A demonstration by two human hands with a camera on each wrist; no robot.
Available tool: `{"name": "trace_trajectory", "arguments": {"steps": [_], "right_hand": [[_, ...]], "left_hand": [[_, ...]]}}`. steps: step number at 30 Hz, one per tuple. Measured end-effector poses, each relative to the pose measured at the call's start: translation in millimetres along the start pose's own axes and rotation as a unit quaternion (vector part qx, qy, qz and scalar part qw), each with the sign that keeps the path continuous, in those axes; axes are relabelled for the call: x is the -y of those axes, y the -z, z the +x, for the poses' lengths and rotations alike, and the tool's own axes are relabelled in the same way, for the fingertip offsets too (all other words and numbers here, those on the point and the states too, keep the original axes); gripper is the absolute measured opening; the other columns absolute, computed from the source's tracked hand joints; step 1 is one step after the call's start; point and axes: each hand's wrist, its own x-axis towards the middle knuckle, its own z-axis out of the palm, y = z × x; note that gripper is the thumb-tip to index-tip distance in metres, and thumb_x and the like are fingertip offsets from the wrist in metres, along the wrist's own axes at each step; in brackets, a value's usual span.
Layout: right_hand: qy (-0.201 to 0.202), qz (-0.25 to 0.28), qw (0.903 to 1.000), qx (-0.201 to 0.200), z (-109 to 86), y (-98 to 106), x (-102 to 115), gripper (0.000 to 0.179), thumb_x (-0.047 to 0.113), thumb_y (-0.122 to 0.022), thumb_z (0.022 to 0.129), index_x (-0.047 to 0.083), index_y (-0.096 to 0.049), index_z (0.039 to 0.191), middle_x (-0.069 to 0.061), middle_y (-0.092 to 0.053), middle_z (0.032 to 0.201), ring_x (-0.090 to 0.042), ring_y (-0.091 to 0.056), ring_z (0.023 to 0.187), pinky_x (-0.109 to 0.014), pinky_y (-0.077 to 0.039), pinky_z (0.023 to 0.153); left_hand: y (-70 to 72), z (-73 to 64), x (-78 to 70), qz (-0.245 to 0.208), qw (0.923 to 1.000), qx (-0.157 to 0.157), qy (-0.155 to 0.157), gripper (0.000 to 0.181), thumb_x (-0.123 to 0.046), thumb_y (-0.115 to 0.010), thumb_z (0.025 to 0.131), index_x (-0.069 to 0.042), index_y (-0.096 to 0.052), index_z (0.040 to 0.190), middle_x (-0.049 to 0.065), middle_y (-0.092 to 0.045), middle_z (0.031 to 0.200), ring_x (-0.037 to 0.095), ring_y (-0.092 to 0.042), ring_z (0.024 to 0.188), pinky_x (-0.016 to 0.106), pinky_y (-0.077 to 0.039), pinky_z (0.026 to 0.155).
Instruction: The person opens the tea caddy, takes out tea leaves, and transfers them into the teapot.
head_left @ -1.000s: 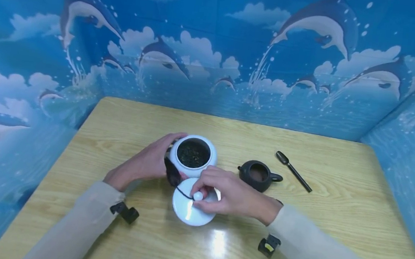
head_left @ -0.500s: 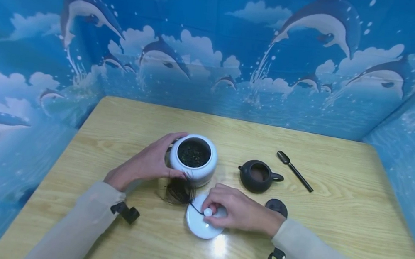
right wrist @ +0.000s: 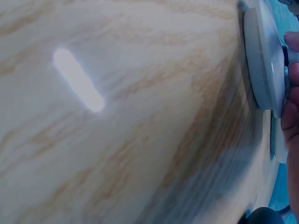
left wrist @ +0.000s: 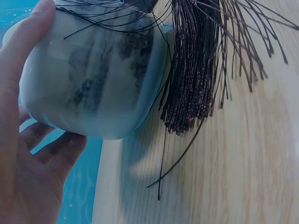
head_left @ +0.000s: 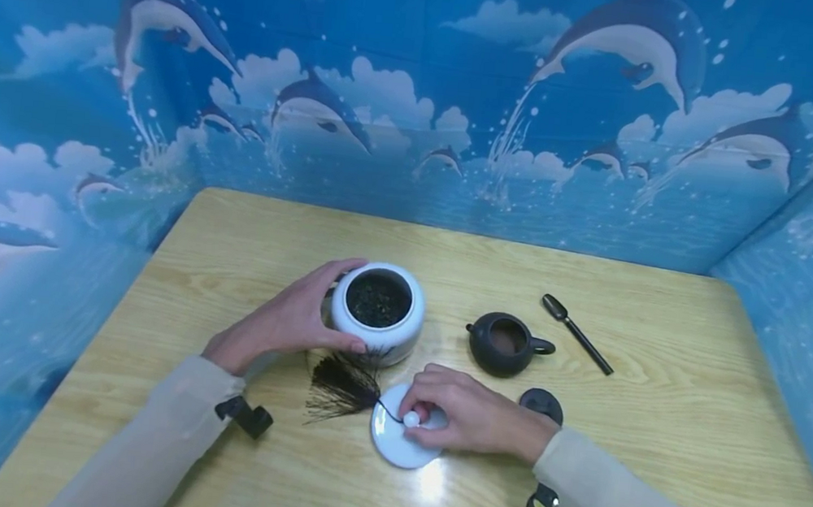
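Pinching the knob (head_left: 411, 420) of the white lid (head_left: 391, 446) with the right hand (head_left: 456, 412); clasping the side of the open white jar (head_left: 396, 342) of dark leaves (head_left: 377, 300) with the left hand (head_left: 289, 312). Apparently at the step of setting the lid aside, flat on or barely above the worktop (head_left: 284, 229) in front of the jar, with the black tassel (head_left: 345, 388) splayed to its left. Probably calling next for loosening that pinch without dragging the tassel, then perhaps reaching past the black teapot (head_left: 493, 360) for the black scoop (head_left: 578, 335).
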Motion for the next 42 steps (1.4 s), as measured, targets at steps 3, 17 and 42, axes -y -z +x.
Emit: {"name": "trace_trajectory", "arguments": {"steps": [3,17,42], "right_hand": [[-0.009,0.013,0.9999,-0.006,-0.3,0.8,0.1,0.017,0.03,-0.084,0.095,0.025,-0.077,0.11,0.016,-0.061,0.093,0.003,-0.053,0.091,-0.015,-0.052,0.081],[-0.046,0.05,0.9922,-0.104,-24.2,33.0,-7.0,0.027,0.018,-0.086,0.094,0.016,-0.077,0.119,0.003,-0.075,0.109,-0.012,-0.07,0.095,-0.03,-0.065,0.084],[-0.243,0.03,0.9346,-0.258,-121.6,102.8,-53.8,0.029,0.011,-0.078,0.102,0.013,-0.073,0.13,-0.004,-0.074,0.119,-0.004,-0.069,0.101,-0.012,-0.057,0.089]], "left_hand": [[-0.1,-0.1,0.4,0.0,1.0,-0.001,-0.001,0.128,-0.061,-0.099,0.072,-0.02,-0.03,0.172,0.006,-0.039,0.174,0.033,-0.038,0.161,0.064,-0.034,0.131],[-0.6,-0.2,-1.0,-0.006,1.0,0.004,0.0,0.128,-0.057,-0.1,0.073,-0.021,-0.029,0.173,0.007,-0.038,0.174,0.034,-0.039,0.161,0.064,-0.034,0.131],[0.0,-1.7,-1.5,-0.014,0.9998,0.006,0.011,0.131,-0.062,-0.099,0.071,-0.021,-0.028,0.173,0.005,-0.037,0.175,0.033,-0.039,0.161,0.066,-0.033,0.131]]}}
